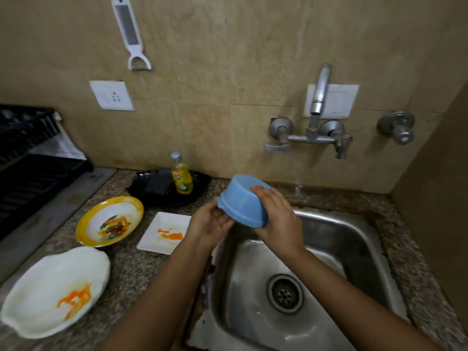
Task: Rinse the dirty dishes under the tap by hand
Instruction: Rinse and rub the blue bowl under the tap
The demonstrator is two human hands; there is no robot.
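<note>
A blue plastic bowl (241,202) is held upside down and tilted over the left rim of the steel sink (354,239). My left hand (211,222) cups its lower rim from below. My right hand (278,214) grips its right side from above. The wall tap (319,97) stands behind the sink, and I see no water running from it. On the counter to the left lie three stained dishes: a yellow-rimmed bowl (109,220), a small square white plate (164,233) with orange smears, and a large wavy white plate (54,290) with orange smears.
A yellow dish soap bottle (181,177) stands on a black tray (152,188) behind the dishes. A black dish rack (30,160) fills the far left. A second valve (397,127) sticks out of the wall at right. The sink drain (285,293) is uncovered.
</note>
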